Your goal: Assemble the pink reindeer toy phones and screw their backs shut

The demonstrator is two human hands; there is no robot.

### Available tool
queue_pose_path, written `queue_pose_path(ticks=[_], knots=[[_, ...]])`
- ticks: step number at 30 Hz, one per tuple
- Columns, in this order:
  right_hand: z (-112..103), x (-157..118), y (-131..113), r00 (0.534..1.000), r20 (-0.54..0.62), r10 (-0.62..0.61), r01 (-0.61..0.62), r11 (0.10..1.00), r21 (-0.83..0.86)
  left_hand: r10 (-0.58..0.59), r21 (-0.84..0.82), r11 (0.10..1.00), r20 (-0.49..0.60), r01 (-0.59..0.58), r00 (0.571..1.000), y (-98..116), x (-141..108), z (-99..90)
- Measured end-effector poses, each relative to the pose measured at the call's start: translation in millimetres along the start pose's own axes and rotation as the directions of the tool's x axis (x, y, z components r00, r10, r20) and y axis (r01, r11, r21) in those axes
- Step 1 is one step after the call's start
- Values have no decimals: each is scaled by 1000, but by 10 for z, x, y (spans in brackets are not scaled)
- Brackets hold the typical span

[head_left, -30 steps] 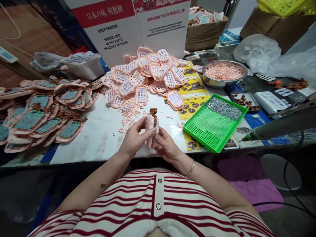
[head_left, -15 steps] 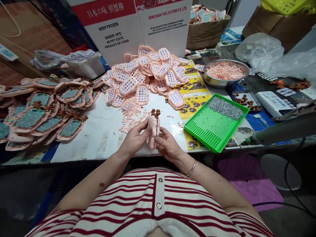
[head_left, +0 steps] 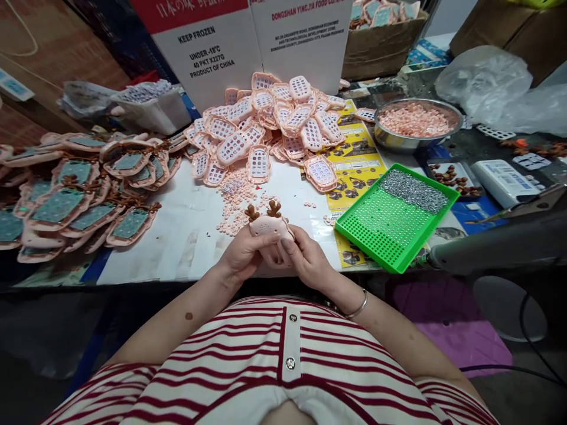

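Observation:
Between both hands is a pale pink plastic toy casing (head_left: 266, 225) with two brown antlers on top and a group of small holes in its face. My left hand (head_left: 241, 252) grips its left side, thumb lying across the front. Closed on the right edge is my right hand (head_left: 310, 260), its thumb pressed against the casing. The lower part of the casing is partly hidden by the fingers. Just beyond the hands, small pink pieces (head_left: 234, 206) lie scattered on white paper, with a heap of pink shells holding white button grids (head_left: 259, 164) behind them.
Pink casings with green circuit boards (head_left: 66, 203) are piled at left. On the right are a green perforated tray (head_left: 376, 236) of small metal screws, a steel bowl (head_left: 394, 140) of pink pieces and a grey power-tool-like arm (head_left: 496, 248). A white carton (head_left: 221, 71) stands behind.
The toy casing has turned from edge-on to showing its holed face and both antlers. My hands have shifted their hold around it. The view has moved slightly.

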State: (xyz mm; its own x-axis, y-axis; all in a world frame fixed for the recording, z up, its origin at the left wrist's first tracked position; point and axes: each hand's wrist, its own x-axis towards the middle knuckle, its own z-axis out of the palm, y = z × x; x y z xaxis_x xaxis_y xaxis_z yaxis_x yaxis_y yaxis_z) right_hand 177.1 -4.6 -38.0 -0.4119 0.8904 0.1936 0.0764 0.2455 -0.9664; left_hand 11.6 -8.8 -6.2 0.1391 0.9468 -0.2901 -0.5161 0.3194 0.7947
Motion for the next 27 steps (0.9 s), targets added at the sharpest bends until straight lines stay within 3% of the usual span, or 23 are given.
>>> queue_pose_path(ticks=[6,15,18,22,25,27], knots=[[17,-57,-70,998,20,-55,58,985,-162,-30,-54,998,-28,29,999,-16,-27,10],[19,-102,-202,992,-45,-119,94,926,-366,86,39,996,-31,-84,996,-61,-78,-5],[10,-101,-226,957,-41,-287,253,896,-364,148,79,986,19,-149,989,-60,-109,-24],[32,-117,-271,864,-71,-499,449,826,-341,270,100,955,106,-280,957,-36,-179,24],[59,-124,-308,845,-85,-528,468,807,-358,310,116,939,130,-325,942,6,-218,78],[79,-114,-319,874,-102,-474,432,857,-281,280,141,945,116,-295,953,35,-225,102]])
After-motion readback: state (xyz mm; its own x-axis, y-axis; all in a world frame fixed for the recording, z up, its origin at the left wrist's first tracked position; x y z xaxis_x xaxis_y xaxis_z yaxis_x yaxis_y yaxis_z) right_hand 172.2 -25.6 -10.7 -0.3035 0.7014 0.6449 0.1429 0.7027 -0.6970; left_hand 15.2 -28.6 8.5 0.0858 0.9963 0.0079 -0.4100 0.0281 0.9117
